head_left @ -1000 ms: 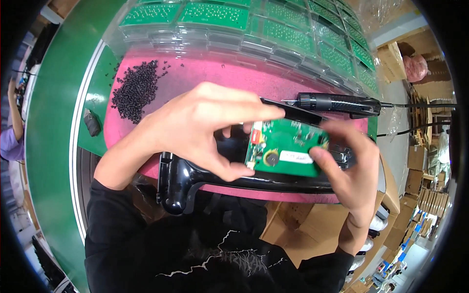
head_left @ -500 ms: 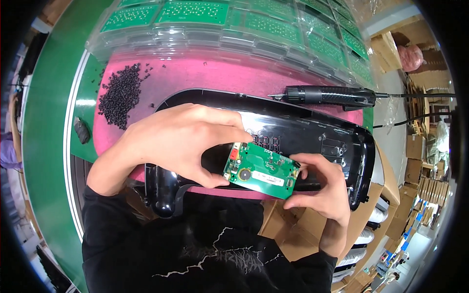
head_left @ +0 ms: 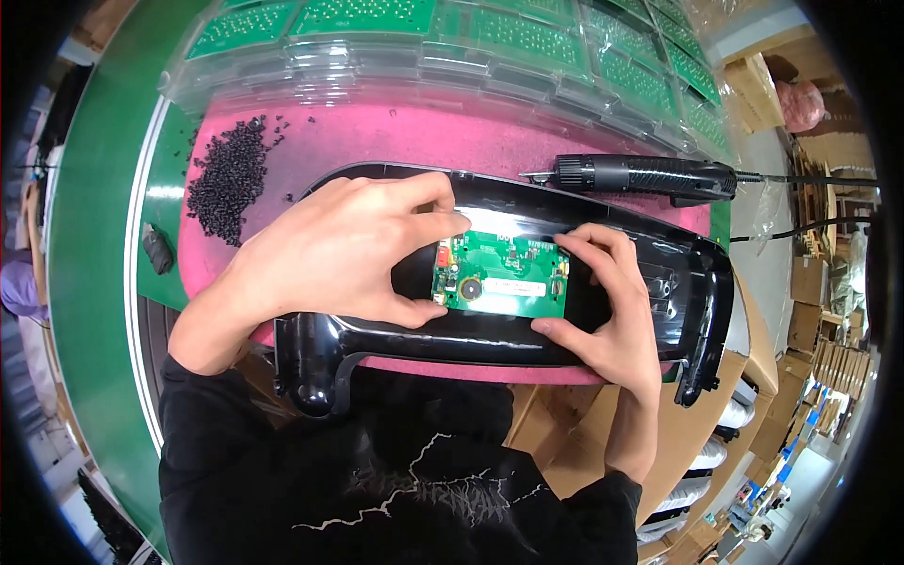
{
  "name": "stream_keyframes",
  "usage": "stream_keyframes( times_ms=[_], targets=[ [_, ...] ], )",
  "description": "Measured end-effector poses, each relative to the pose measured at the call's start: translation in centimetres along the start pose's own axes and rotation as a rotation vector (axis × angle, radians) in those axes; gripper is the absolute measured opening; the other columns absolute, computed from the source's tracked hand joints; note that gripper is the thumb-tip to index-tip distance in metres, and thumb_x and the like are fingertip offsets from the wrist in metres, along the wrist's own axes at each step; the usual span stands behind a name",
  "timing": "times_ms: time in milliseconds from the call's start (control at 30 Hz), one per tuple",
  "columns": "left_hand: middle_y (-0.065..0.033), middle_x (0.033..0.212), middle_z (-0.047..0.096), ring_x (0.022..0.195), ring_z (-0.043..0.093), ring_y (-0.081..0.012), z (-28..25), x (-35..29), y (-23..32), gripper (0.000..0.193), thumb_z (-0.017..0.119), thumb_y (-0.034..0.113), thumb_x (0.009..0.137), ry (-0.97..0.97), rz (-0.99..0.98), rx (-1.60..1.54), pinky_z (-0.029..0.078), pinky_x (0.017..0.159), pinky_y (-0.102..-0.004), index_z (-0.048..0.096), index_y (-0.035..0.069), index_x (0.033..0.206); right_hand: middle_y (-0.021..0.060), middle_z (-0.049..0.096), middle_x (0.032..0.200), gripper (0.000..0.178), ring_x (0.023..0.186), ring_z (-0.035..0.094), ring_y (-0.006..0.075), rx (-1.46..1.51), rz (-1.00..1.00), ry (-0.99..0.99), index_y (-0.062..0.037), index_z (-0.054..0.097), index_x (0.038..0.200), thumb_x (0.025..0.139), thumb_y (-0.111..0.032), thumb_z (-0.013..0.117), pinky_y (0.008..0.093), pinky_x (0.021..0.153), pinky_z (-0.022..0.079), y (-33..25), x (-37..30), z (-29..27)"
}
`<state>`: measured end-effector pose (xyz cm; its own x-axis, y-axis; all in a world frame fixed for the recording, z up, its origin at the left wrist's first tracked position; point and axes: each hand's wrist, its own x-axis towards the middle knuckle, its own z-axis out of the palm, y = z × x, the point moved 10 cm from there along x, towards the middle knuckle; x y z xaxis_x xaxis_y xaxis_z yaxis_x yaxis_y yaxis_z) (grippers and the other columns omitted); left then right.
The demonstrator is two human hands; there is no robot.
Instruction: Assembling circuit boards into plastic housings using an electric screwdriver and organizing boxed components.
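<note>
A green circuit board with a round black buzzer and a white label lies level over the middle of a glossy black plastic housing. My left hand grips the board's left end between thumb and fingers, by the red and white connectors. At the opposite end, my right hand has its thumb on the lower corner and its fingers at the upper corner. Whether the board touches the housing floor, I cannot tell. Beyond the housing's far edge rests a black electric screwdriver, its bit toward the left.
A heap of small black screws sits on the pink mat at the left. Clear plastic trays of green boards stand along the back. A dark lump lies on the green table. Cardboard boxes stand at the right.
Both hands have moved the circuit board away from me, over the housing's recess. Its slant has been turned out, so it now lies nearly in line with the housing.
</note>
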<state>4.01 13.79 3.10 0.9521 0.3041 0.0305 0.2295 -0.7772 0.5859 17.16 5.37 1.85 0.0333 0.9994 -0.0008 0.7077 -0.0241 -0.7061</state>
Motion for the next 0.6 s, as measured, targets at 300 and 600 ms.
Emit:
stream_keyframes(
  times_ms=[300, 600],
  targets=[
    [-0.0074, 0.094, 0.053, 0.078, 0.059, -0.0243, 0.46, -0.05, -0.10, 0.055, 0.077, 0.019, 0.055, 0.036, 0.021, 0.087, 0.049, 0.063, -0.0341, 0.060, 0.002, 0.104, 0.0109, 0.046, 0.116, 0.062, 0.095, 0.043, 0.0270, -0.071, 0.001, 0.045, -0.0027, 0.055, 0.114, 0.057, -0.011, 0.078, 0.0373, 0.085, 0.040, -0.23, 0.15, 0.40],
    [-0.0059, 0.096, 0.052, 0.080, 0.059, -0.0221, 0.73, -0.16, 0.02, 0.057, 0.077, 0.021, 0.056, -0.003, 0.025, 0.148, 0.049, 0.061, -0.0333, 0.058, 0.001, 0.106, 0.0091, 0.046, 0.116, 0.067, 0.092, 0.043, 0.0253, -0.103, 0.039, 0.032, -0.0023, 0.055, 0.116, 0.054, -0.011, 0.080, 0.0356, 0.085, 0.040, -0.21, 0.18, 0.40]
  ],
)
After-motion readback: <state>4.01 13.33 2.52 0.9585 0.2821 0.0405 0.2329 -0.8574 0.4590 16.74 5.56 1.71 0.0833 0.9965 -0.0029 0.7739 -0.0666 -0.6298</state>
